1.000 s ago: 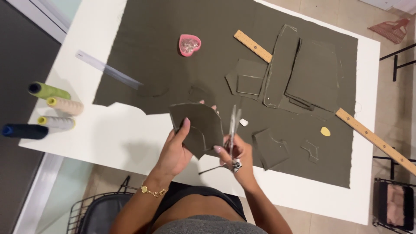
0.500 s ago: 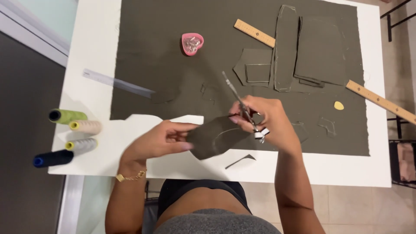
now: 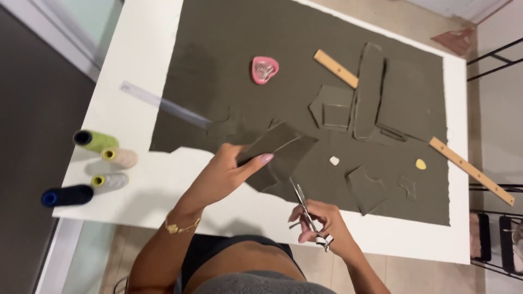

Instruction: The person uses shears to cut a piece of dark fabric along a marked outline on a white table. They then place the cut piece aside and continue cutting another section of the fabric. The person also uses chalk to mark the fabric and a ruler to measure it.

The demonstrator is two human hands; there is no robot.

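White table (image 3: 136, 185) carries dark olive fabric (image 3: 245, 49). Left hand (image 3: 223, 174) pinches a cut fabric piece (image 3: 280, 147) above the near edge; right hand (image 3: 327, 220) grips closed scissors (image 3: 305, 209). Pink heart-shaped dish (image 3: 265, 69) sits well apart.

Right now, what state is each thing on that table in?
Left hand: pinching a cut fabric piece, lifted.
Right hand: gripping scissors, blades nearly closed.
Dark fabric sheet: spread flat, lower-left edge cut away.
Wooden ruler: partly under cut panels.
Clear ruler: lying flat.
Thread spools: lying on their sides.
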